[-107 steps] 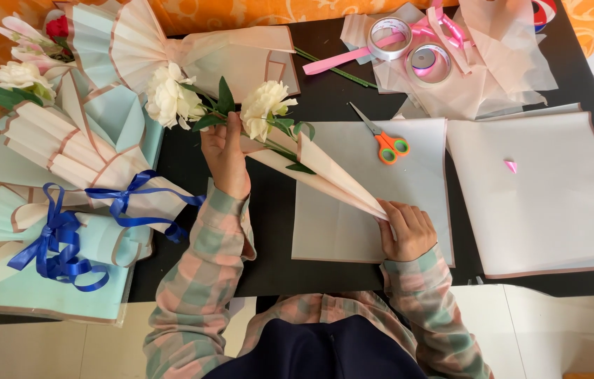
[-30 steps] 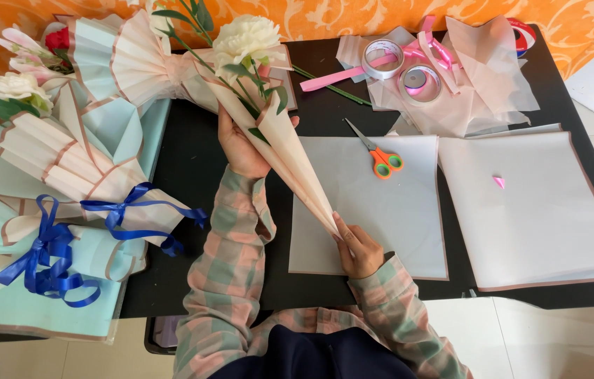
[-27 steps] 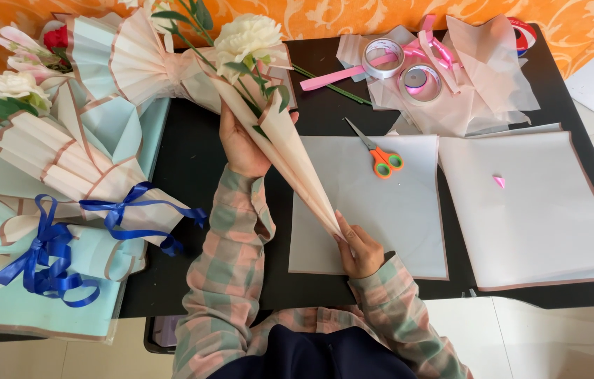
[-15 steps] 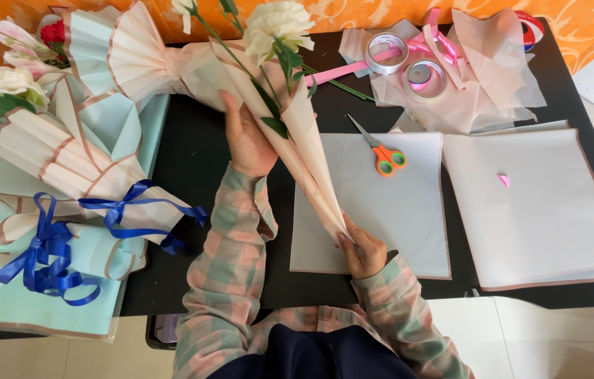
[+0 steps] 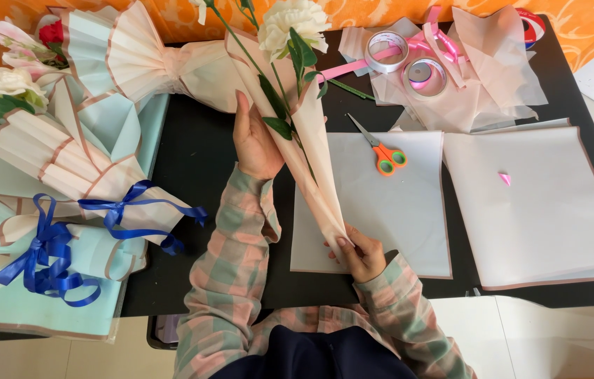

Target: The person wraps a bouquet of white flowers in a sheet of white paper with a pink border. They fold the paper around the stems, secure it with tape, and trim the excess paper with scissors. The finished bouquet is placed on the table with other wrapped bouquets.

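My left hand grips the upper part of a pale pink paper cone wrapped around a white flower with green stem and leaves. My right hand pinches the narrow bottom tip of the same cone. The cone is held upright and tilted, above a sheet of pale wrapping paper on the black table. Orange-handled scissors lie on that sheet, just right of the cone.
Finished pleated bouquets with blue ribbons are piled at the left. A second stack of paper sheets lies at the right. Tape rolls, pink ribbon and crumpled paper sit at the back. An orange cloth covers the far edge.
I have lifted the wrapped flower from lying across the paper to nearly upright. My left hand moved up toward the bloom; my right hand stayed on the tip.
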